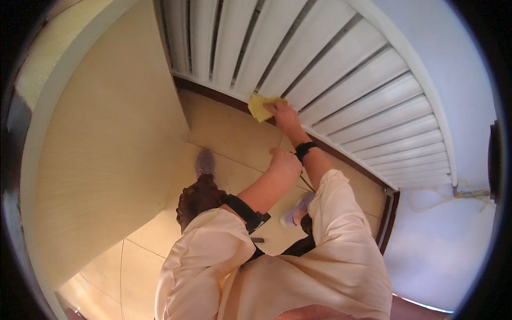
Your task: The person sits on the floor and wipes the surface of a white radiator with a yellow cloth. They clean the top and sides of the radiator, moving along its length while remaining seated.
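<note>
My right hand (286, 116) presses a yellow cloth (261, 109) against the lower edge of a white radiator (324, 64) with vertical sections and dark gaps between them. Part of the cloth hangs free to the left of my fingers. Just below, my left hand (285, 162) is beside my right wrist, next to the black band (306, 150) worn there. Its thumb points up, but the other fingers are hidden, so I cannot tell whether they grip the band. Another black strap (245, 211) goes around my left forearm.
A tall pale panel (108, 140), likely a door, stands close on my left. Dark red skirting (344, 152) runs below the radiator. My lilac shoes (205, 162) are on beige floor tiles (236, 140). Thin yellow wires (432, 206) hang by a pipe (474, 194) at right.
</note>
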`<state>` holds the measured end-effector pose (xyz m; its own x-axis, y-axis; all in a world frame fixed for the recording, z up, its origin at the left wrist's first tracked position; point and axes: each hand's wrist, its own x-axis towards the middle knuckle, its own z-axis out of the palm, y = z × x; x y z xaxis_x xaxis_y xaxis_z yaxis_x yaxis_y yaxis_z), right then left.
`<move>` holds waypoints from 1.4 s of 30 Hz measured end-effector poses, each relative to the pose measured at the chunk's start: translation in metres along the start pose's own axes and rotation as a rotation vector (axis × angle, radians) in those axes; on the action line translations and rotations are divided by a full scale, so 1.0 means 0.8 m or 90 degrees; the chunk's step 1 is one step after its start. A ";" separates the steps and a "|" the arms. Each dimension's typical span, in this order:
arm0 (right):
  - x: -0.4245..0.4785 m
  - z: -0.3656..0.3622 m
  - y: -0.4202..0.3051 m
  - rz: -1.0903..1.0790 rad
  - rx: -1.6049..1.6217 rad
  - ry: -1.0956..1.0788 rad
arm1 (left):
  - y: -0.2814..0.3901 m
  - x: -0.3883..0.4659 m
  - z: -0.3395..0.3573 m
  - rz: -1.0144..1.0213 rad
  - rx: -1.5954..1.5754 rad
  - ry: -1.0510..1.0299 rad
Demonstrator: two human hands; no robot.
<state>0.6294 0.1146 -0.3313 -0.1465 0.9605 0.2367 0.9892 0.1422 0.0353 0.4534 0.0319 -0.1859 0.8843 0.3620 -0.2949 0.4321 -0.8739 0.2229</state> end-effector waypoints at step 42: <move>0.086 0.004 -0.040 -0.107 0.000 -0.071 | 0.010 0.013 0.027 0.025 0.000 -0.153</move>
<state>0.5878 0.1769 -0.3190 -0.3085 0.9439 0.1179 0.9509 0.3026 0.0654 0.4627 0.0214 -0.2076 0.8325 0.2404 -0.4992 0.3985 -0.8857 0.2381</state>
